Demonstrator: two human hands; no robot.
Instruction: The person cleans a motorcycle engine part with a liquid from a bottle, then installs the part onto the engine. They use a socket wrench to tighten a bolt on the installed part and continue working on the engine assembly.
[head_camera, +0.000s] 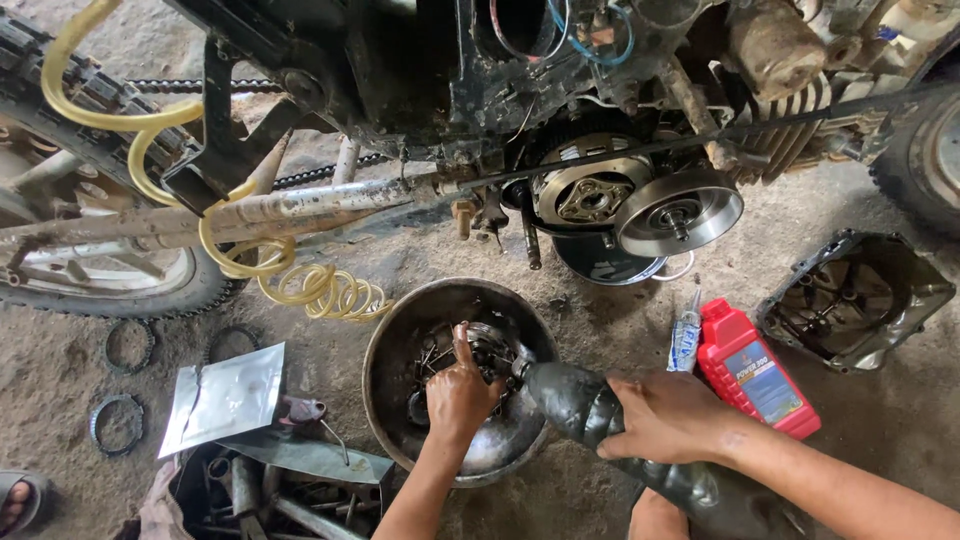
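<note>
Dusty concrete floor (620, 330) lies under a stripped motorcycle (420, 90), its clutch (640, 200) exposed above. Below it sits a dark metal bowl (395, 340) full of small oily parts. The left hand (458, 395) reaches into the bowl, fingers bent down onto the parts; whether its grip has closed on any one piece cannot be told. The right hand (665, 415) wraps a firm, closed grip round a black bottle (590, 405), tipped with its neck at the bowl's rim. The bottle looks soft-walled and greasy, so it probably dents and slips; the ribbed waist where the hand sits seems the safest hold. The parts look hard, heavy for their size and slick. A red oil bottle (755, 370), a small tube (686, 340) and an engine cover (855, 295) lie to the right, a foil pouch (225, 395) to the left.
</note>
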